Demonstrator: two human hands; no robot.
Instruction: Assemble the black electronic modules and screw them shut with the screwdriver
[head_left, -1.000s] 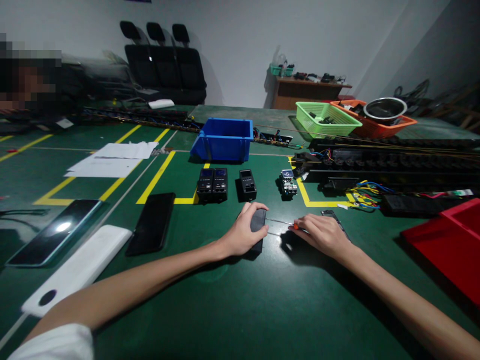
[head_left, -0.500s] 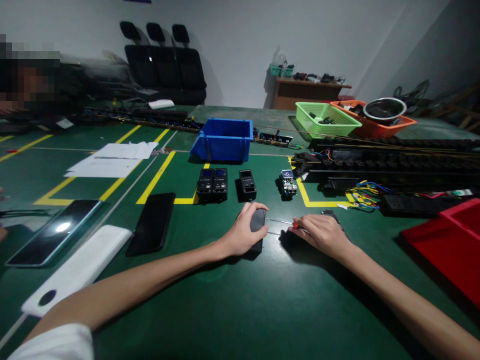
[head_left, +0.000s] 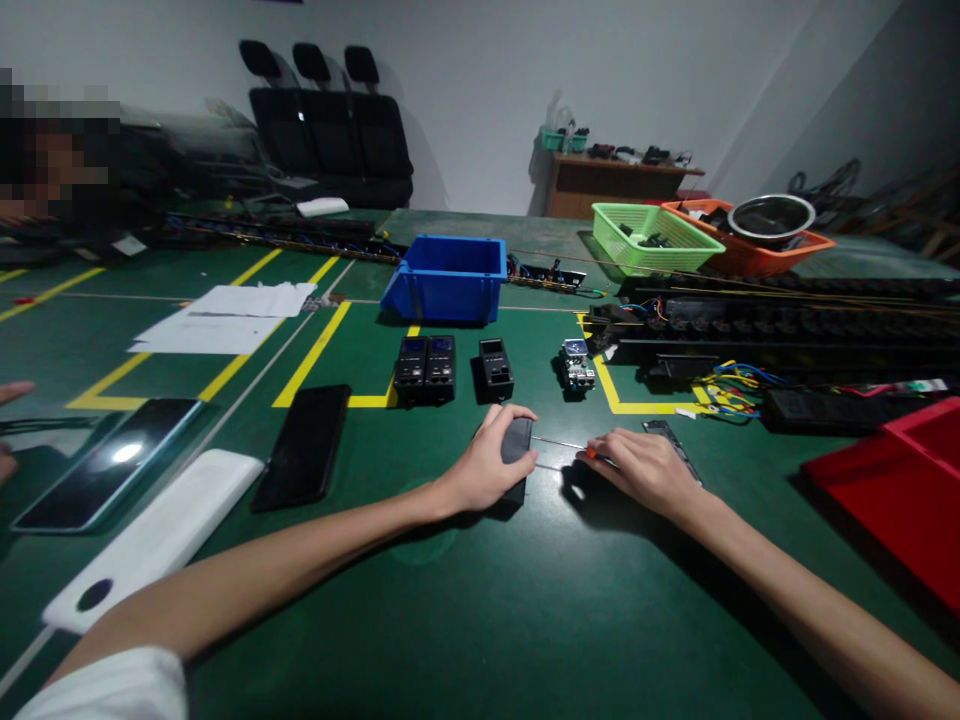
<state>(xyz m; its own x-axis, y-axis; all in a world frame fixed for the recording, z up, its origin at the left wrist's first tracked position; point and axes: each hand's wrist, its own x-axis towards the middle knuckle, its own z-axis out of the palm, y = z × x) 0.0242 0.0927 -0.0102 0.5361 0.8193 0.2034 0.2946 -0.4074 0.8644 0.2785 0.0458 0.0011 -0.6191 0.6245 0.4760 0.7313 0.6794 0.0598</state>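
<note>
My left hand [head_left: 491,460] is wrapped over a dark box-shaped housing [head_left: 516,446] and steadies it on the green table. Pinched in the fingers of my right hand [head_left: 637,463] is a screwdriver [head_left: 562,443] with an orange part at its handle; its thin shaft points left to the housing's right side. Whether the tip sits in a screw cannot be seen. Behind my hands stand two joined black modules [head_left: 425,368], a single black module with openings [head_left: 495,369] and a bare circuit board assembly [head_left: 576,366]. A flat dark piece [head_left: 671,450] lies beyond my right hand.
On the left lie a dark phone [head_left: 304,447], a shiny phone [head_left: 112,465] and a white case-like object [head_left: 154,540]. A blue bin [head_left: 450,290] stands behind the modules. To the right are a red bin [head_left: 892,490] and wired black strips [head_left: 750,340]. Another person's hand [head_left: 11,425] shows far left.
My right hand has shifted very slightly, with its fingers turned a little around the screwdriver. The left hand and housing stay put. At far left, another person's hand has come further into view.
</note>
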